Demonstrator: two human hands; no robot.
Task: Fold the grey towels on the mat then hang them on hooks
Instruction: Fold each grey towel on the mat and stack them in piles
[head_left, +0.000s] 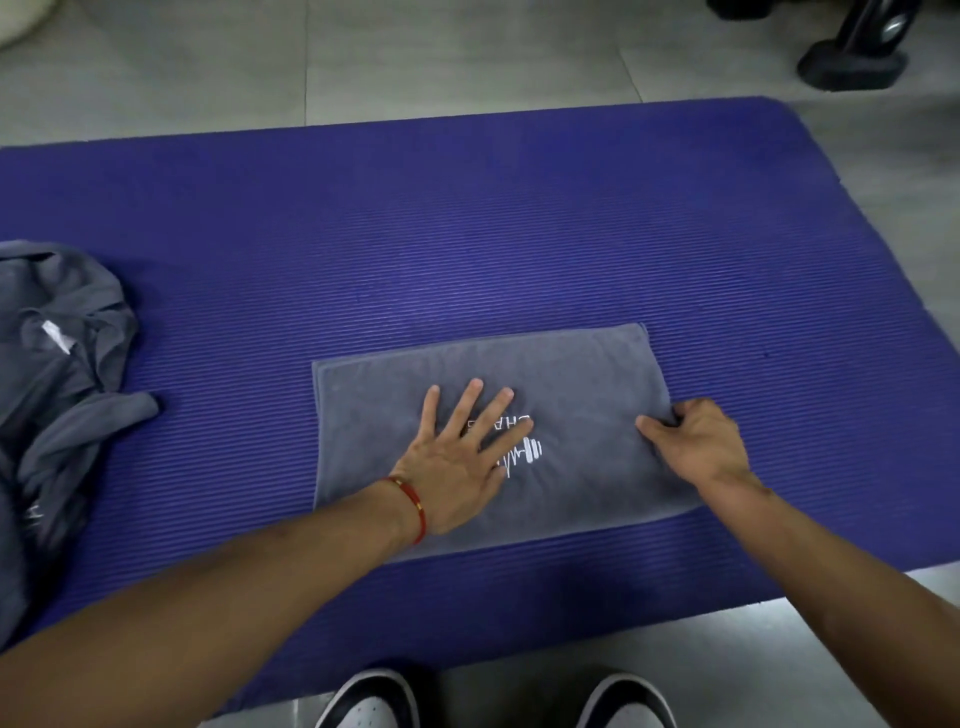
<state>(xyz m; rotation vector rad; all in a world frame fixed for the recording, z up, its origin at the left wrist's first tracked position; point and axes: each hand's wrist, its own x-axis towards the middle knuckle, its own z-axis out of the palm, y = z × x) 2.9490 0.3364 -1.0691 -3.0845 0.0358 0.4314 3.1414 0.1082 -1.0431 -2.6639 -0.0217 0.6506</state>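
A grey towel (571, 379) with a white printed logo lies folded into a flat rectangle on the blue ribbed mat (467, 234). My left hand (462, 457) presses flat on the towel's middle, fingers spread, partly covering the logo. My right hand (696, 441) rests on the towel's right edge, its fingers curled around the fabric there with the thumb lying on top. A heap of crumpled grey towels (57, 374) lies at the mat's left edge, well apart from both hands.
The mat lies on a grey tiled floor (467, 57). A black stand base (852, 57) sits on the floor beyond the mat's far right corner. My two shoes (374, 701) show at the bottom edge, just off the mat.
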